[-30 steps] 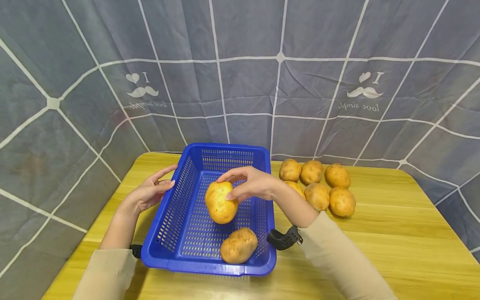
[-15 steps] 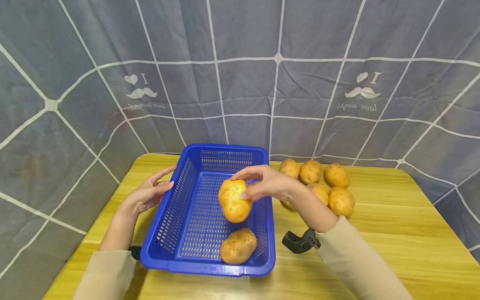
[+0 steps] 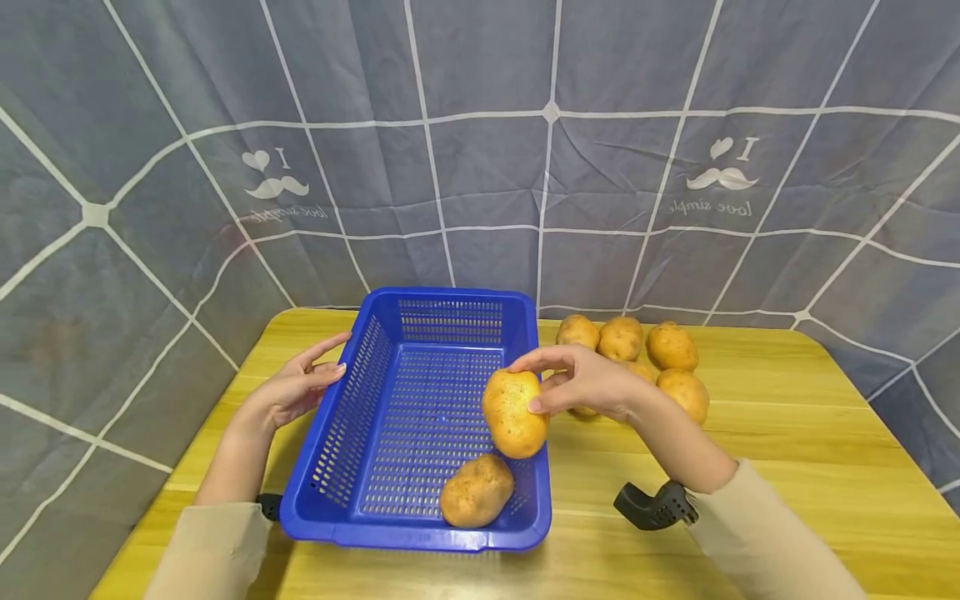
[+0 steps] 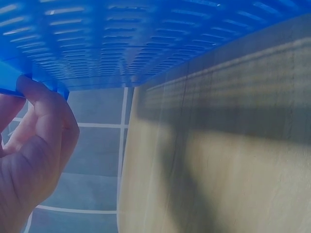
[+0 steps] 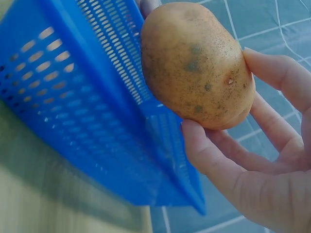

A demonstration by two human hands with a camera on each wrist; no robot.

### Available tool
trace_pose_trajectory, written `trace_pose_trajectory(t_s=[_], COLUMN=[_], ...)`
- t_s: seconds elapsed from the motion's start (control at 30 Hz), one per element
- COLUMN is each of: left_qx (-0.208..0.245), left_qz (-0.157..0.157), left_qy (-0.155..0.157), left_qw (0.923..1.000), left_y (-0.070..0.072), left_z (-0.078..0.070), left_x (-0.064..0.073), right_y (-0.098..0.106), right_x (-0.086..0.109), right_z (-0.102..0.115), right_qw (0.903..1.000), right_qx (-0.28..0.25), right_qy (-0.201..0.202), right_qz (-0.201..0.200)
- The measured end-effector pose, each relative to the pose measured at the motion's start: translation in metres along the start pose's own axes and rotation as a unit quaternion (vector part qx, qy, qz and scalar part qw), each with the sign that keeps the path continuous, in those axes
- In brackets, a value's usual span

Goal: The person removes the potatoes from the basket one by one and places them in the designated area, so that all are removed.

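My right hand [image 3: 581, 385] pinches a potato [image 3: 516, 414] between thumb and fingers, over the right rim of a blue plastic basket [image 3: 412, 537]. In the right wrist view the held potato [image 5: 197, 63] shows dark specks, with fingertips on its lower and right sides. A second, browner potato [image 3: 477, 492] lies inside the basket at the near right corner. My left hand [image 3: 303, 385] holds the basket's left rim, thumb and forefinger at the edge. The left wrist view shows that hand [image 4: 41, 141] at the rim beneath the slotted wall [image 4: 112, 43].
Several potatoes [image 3: 621, 339] sit grouped on the wooden table [image 3: 780, 467] right of the basket, partly hidden behind my right hand. A grey curtain [image 3: 487, 167] with white lines hangs behind and at the left of the table. Black straps [image 3: 652, 506] are on my wrists.
My right hand has moved right with the potato, from over the basket's middle to its right rim. The left hand and the potato in the basket stay put.
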State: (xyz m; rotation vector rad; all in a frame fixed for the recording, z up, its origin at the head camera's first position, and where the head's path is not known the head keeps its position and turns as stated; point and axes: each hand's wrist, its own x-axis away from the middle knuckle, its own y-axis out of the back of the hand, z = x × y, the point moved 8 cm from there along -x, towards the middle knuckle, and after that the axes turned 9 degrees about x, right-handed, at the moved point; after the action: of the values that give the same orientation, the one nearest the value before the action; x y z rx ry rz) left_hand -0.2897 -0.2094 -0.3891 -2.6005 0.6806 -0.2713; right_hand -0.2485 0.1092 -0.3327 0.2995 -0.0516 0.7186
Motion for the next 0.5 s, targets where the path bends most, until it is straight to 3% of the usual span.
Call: trace_pose_trajectory(t_s=[0.3, 0.5], left_qx=[-0.006, -0.004], left_qz=[-0.004, 0.002], left_qy=[0.006, 0.004], left_qw=[1.0, 1.0], left_y=[-0.002, -0.003], left_z=[0.001, 0.002], left_x=[-0.002, -0.001], right_y=[0.02, 0.028], right_x=[0.03, 0.048], right_z=[-0.026, -0.039], right_qw=[0.9984, 0.998], right_qx=[-0.046, -0.046], right_qy=[0.021, 0.031], right_qz=[-0.025, -0.031])
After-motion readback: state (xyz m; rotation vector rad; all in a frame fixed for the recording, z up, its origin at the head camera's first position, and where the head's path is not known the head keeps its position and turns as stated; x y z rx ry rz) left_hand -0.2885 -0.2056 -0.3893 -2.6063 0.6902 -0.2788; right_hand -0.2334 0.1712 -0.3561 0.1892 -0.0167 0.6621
